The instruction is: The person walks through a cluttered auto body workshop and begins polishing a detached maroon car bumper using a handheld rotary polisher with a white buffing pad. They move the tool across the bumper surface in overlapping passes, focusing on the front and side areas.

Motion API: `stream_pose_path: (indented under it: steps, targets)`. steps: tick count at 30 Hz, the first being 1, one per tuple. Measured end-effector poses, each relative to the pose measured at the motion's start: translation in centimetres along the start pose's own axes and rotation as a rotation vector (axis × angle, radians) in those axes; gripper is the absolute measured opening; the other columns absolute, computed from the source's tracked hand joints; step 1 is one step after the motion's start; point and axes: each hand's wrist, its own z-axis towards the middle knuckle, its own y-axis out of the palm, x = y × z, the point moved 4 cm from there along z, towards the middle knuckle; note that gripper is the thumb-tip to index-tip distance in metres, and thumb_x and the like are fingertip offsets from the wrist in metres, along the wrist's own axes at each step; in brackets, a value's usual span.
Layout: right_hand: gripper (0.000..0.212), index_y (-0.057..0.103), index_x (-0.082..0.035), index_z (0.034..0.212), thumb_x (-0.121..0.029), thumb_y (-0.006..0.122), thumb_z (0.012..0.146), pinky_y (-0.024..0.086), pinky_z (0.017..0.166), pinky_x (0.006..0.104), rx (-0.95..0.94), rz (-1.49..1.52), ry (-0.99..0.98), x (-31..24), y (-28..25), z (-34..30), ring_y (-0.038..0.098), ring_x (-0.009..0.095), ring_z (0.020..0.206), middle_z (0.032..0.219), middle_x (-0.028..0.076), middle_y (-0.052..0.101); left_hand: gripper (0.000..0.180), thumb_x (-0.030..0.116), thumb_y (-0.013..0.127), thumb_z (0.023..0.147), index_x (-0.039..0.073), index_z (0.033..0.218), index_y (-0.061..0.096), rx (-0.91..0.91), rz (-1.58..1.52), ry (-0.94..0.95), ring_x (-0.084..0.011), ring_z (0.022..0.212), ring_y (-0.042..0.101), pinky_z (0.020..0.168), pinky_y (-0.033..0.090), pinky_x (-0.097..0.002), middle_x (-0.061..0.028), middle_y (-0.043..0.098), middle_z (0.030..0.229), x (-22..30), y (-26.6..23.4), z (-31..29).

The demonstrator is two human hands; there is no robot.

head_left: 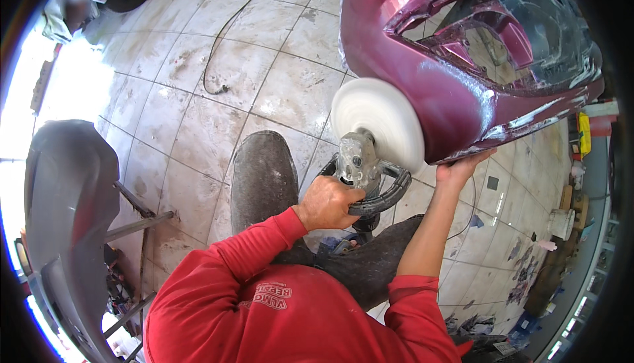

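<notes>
1. Far left, a dark grey panel [69, 191] leans by a metal stand [142, 226]. A swing of the elbow that way could knock it, though it stands apart from the person.
2. Left of upper centre, a black cable ends in a loose plug [222, 89] on the tiled floor. It could trip a foot that steps forward.
3. At centre, the left hand [330, 202] wraps its fingers around the grip of a polisher [358, 158]. If this one-handed hold slackens, the tool could twist or kick. The red-sleeved forearm rises from the lower left, elbow bent out, knuckles uppermost.
4. Just beyond, the polisher's round white pad [383, 118] looks blurred, probably spinning, and overlaps the purple bumper's edge. Contact is hard to confirm; catching that edge could jerk the tool or scuff the paint.
5. Right of centre, the right hand [456, 170] sits palm-up beneath the bumper, forearm nearly upright, wrist bent back, fingers extended rightward. Whether it pinches the rim, I cannot tell. If it slips, the part could tip.
6. Upper right, the purple bumper [396, 52] hangs above the floor, its main support unseen.
</notes>
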Motion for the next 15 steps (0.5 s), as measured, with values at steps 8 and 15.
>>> stream_pose_path:
  steps: [8, 15]
  targets:
    - [0.093, 0.039, -0.006, 0.153, -0.078, 0.047, 0.096, 0.045, 0.109, 0.0410, 0.072, 0.035, 0.049, 1.5, -2.3, 1.9, 0.053, 0.025, 0.131, 0.147, 0.009, 0.052, 0.036, 0.023, 0.082, 0.067, 0.007, 0.100, 0.078, 0.072, 0.105, -0.179, -0.0362, 0.060, 0.069, 0.058, 0.056, -0.0432, -0.0162, 0.065, 0.062, -2.9, -3.6, 2.7]
    - [0.061, 0.061, -0.010, 0.112, -0.069, 0.051, 0.100, 0.046, 0.055, 0.0282, 0.049, 0.157, 0.071, 2.0, -2.4, 2.0, 0.060, 0.012, 0.069, 0.084, -0.001, 0.063, 0.027, 0.020, 0.078, 0.069, 0.007, 0.093, 0.077, 0.010, 0.253, -0.152, -0.0386, 0.063, 0.068, 0.060, 0.056, -0.0438, -0.0176, 0.067, 0.067, -1.4, -8.9, 6.3]
